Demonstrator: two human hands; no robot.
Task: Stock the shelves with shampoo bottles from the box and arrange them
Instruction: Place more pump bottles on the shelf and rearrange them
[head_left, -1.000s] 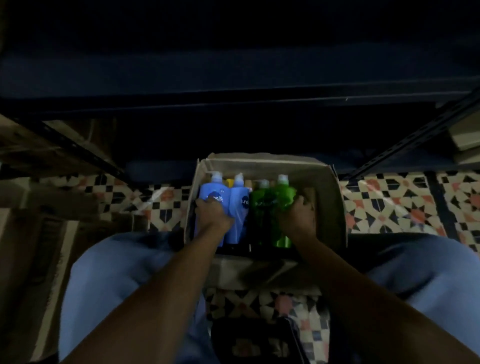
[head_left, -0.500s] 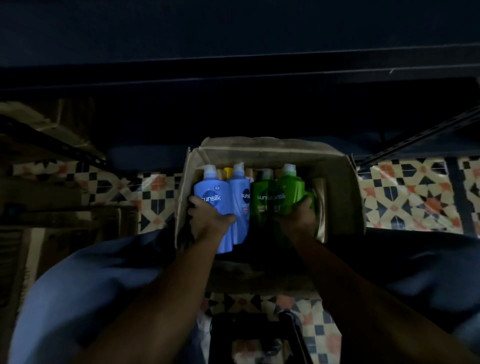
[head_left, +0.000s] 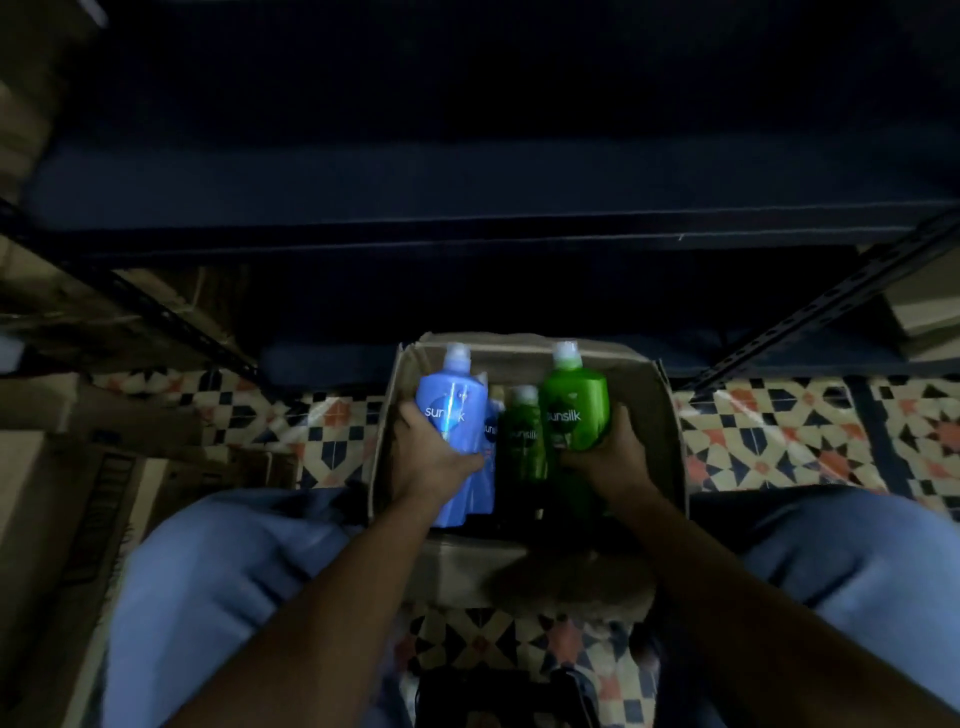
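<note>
The cardboard box (head_left: 660, 415) sat on the patterned tile floor (head_left: 779, 431) between the person's knees, directly in front of the dark metal shelf (head_left: 467, 228). Above the box's left half, the left hand (head_left: 426, 457) gripped a blue shampoo bottle (head_left: 452, 410) around its lower body, fingers (head_left: 470, 462) curled across the front below the label. Above the box's right half, the right hand (head_left: 602, 452) gripped a green shampoo bottle (head_left: 574, 410) the same way, thumb on the outer side. Both bottles stood roughly upright, caps toward the shelf, raised higher than the ones left in the box: a second blue bottle (head_left: 488, 441) and a second green bottle (head_left: 522, 441) stood between the two held ones, near the middle of the box. Whether more bottles lay deeper in the box could not be told in the dim light. Judging by their size, the bottles were probably full and fairly heavy for a one-handed lift, with stiff, smooth plastic walls that could slip. A firm wrap around the broad middle of the body looked like the safest hold; the narrow cap end offered too little purchase. Carried upright, each should set down flat on the shelf beyond the box without tipping.
</note>
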